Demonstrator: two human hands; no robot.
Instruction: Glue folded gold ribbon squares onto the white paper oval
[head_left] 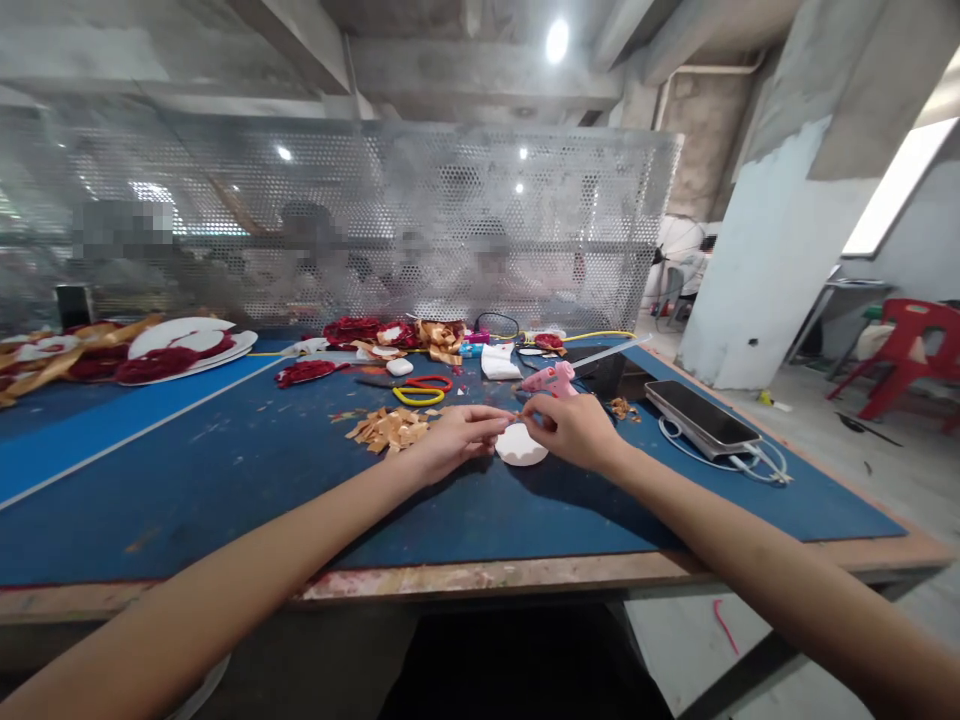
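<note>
My left hand (459, 440) and my right hand (576, 430) meet over the table, fingertips pinched close together. Whatever small piece sits between them is too hidden to name. Just beneath the fingers lies a round white disc (523, 448) with a wavy edge on top. Left of my left hand is a heap of cut gold ribbon pieces (390, 428). A pink glue gun (553, 379), with a clear glue stick out of its back, rests right behind my right hand. Scissors (421, 390) with red and yellow handles lie behind the ribbon heap.
A phone on a power bank (703, 415) with a white cable lies to the right. Dark red and gold fabric (439, 338) lines the back, before a perforated metal screen (420, 220). White discs (187, 345) with red fabric sit far left. People show blurred behind the screen.
</note>
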